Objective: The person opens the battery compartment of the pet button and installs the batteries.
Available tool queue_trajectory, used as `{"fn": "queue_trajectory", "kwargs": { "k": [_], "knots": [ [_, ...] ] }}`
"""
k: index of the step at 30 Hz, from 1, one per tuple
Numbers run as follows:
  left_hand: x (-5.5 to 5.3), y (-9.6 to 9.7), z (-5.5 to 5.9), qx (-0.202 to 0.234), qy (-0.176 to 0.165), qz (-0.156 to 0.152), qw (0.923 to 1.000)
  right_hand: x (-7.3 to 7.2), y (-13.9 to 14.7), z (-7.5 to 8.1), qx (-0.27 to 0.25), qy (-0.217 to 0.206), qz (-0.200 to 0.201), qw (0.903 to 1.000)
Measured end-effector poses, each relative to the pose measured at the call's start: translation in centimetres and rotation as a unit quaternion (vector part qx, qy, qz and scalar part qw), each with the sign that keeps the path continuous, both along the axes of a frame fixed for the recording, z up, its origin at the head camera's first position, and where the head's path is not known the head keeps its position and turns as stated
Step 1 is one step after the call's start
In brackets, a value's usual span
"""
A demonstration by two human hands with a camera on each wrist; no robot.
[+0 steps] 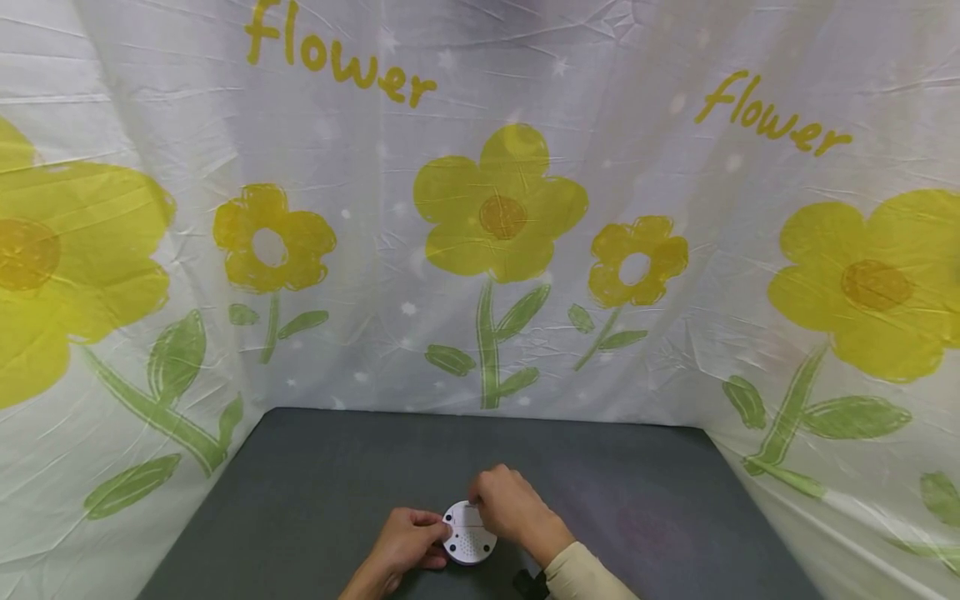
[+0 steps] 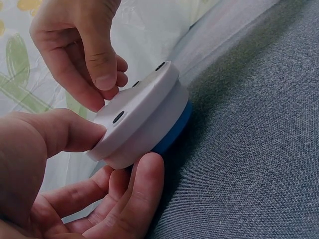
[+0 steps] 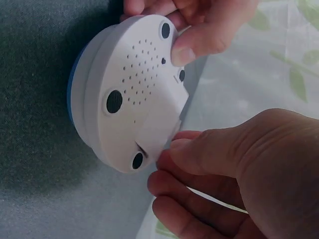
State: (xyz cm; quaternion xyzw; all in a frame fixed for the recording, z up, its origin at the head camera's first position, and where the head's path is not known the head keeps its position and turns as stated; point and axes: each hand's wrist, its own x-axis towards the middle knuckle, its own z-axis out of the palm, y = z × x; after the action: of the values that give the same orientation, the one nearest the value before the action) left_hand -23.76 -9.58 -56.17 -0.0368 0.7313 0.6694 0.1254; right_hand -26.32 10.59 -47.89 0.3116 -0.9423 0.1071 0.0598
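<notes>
A round white device (image 1: 472, 546) with a blue underside lies face down, its speaker holes and black rubber feet upward. My left hand (image 1: 408, 540) grips its left rim, thumb on top and fingers curled below, as the left wrist view shows. On its far side, my right hand (image 1: 512, 504) has thumb and forefinger pinched together at the edge of a smooth battery cover (image 3: 162, 112). A dark gap shows at one corner of that cover, beside a rubber foot (image 3: 137, 160). The other right fingers curl loosely below, apart from the device.
The dark grey cloth-covered table (image 1: 337, 467) spreads around the hands. A white curtain (image 1: 360, 275) printed with yellow flowers encloses it at the back and both sides. A black band (image 1: 531, 583) shows at the right wrist, next to a cream sleeve (image 1: 588, 575).
</notes>
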Motion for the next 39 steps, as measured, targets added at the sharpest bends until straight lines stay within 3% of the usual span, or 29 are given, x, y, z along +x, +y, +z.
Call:
{"fn": "queue_trajectory", "kwargs": {
  "k": [15,23,30,39],
  "knots": [
    [0.0,0.0,-0.2,0.012,0.006,0.002,0.9999,-0.7,1.0,-0.1,-0.008,0.000,-0.013,0.9999],
    [-0.1,0.0,-0.2,0.007,-0.002,0.003,1.0000,-1.5,2.8,-1.3,-0.066,-0.072,0.001,0.9952],
    [-0.2,0.0,-0.3,0.005,-0.007,0.003,1.0000,-1.2,2.9,-1.5,-0.106,-0.164,-0.072,0.9781],
    [-0.3,0.0,-0.3,0.005,-0.006,-0.003,1.0000,-0.7,2.4,-2.9,-0.144,-0.207,-0.101,0.9623]
  ]
}}
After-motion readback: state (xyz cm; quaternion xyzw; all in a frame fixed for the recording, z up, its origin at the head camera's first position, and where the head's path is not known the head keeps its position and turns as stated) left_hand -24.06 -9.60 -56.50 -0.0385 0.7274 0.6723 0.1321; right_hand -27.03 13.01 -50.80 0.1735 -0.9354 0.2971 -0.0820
